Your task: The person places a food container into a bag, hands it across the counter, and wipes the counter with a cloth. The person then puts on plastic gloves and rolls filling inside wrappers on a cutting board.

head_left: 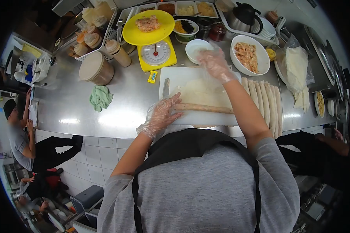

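Observation:
A long filled roll (204,108) lies across the white cutting board (171,73), along the near edge of a thin, pale wrapper sheet (194,91). At the roll's left end is my left hand (163,112) in a clear plastic glove, its fingers stretched out and apart, touching the roll's end. My right hand (215,64), also gloved, is smeared by motion at the right rim of a small white bowl (194,48); its fingers cannot be made out. Several finished rolls (260,101) lie side by side to the right of the board, partly behind my right forearm.
A yellow scale (155,54) carries a plate (130,35) of meat filling. A white bowl of filling (251,58) stands at right. Farther left are a lidded tub (96,68), a sauce bottle (118,52) and a green cloth (101,98). Wrapper sheets (296,64) lie far right. Other people are at both sides.

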Tool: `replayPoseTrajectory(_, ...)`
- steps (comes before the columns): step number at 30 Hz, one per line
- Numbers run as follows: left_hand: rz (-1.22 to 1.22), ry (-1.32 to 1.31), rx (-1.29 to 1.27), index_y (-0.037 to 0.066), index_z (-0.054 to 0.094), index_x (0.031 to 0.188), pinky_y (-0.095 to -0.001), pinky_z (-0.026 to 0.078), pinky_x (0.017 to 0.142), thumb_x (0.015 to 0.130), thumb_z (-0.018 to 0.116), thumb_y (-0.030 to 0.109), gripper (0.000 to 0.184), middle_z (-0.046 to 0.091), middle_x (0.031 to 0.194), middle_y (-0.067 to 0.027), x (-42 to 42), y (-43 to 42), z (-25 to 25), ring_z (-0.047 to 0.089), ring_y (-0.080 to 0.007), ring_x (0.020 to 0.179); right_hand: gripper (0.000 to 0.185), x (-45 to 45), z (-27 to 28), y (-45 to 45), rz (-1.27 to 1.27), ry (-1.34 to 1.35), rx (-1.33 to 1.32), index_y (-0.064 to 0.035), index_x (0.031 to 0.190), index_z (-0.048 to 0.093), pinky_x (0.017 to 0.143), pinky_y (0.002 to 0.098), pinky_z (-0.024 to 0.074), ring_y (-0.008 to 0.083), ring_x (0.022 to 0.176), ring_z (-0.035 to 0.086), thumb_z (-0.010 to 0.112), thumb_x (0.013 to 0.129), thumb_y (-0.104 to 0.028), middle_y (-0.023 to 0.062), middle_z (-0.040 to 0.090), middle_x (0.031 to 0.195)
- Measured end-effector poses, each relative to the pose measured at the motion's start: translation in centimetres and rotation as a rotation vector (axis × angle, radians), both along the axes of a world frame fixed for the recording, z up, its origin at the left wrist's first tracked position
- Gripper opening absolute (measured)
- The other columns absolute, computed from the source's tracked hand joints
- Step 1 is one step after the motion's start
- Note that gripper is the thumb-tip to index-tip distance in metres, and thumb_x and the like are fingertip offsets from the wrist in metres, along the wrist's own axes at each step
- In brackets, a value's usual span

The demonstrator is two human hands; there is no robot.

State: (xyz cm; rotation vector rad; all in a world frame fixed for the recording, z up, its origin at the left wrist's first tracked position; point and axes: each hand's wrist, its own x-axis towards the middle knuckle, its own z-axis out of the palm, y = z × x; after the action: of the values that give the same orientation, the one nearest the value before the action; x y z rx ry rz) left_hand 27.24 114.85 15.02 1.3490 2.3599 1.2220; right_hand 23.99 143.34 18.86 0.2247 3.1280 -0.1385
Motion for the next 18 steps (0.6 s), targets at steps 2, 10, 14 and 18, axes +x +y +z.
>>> replayPoseTrajectory(2,0.009,0.045,-0.014,0.013,0.037,0.137,-0.0388,0.040,0.094,0.074,0.074,0.018,0.074,0.061,0.115,-0.0084,0.1,-0.2,-0.1,0.055,-0.0282,0.105,0.051,1.2,0.5,0.2,-0.010,0.298,-0.207,-0.0077,0.125,0.051,0.106,0.0532,0.0220,0.0285,0.118,0.049,0.033,0.095,-0.045,0.0130,0.054,0.125)
replayPoseTrajectory(10,0.079,-0.055,-0.141,0.009,0.036,0.137,-0.0402,0.040,0.093,0.072,0.076,0.022,0.078,0.062,0.112,-0.0096,0.4,0.1,0.7,0.055,-0.0302,0.102,0.058,9.6,-2.8,-9.2,0.231,-0.197,-0.222,-0.0079,0.133,0.043,0.109,0.0542,0.0153,0.0256,0.130,0.036,0.047,0.089,-0.047,0.0119,0.043,0.137)
replayPoseTrajectory(14,0.063,0.024,-0.018,0.007,0.036,0.136,-0.0402,0.041,0.092,0.070,0.078,0.023,0.079,0.063,0.108,-0.0106,0.2,0.0,0.0,0.055,-0.0305,0.102,0.068,11.5,-3.0,-6.2,0.093,-0.036,-0.063,-0.0077,0.140,0.032,0.109,0.0579,0.0062,0.0239,0.136,0.026,0.035,0.091,-0.054,0.0109,0.029,0.147)
replayPoseTrajectory(18,0.055,0.026,-0.038,0.004,0.037,0.134,-0.0398,0.042,0.091,0.071,0.077,0.023,0.078,0.064,0.107,-0.0108,0.0,0.1,0.6,0.056,-0.0316,0.102,0.068,12.7,0.4,-2.9,-0.106,-0.318,-0.031,-0.0070,0.143,0.025,0.109,0.0590,0.0032,0.0223,0.139,0.020,0.034,0.092,-0.052,0.0104,0.025,0.149)
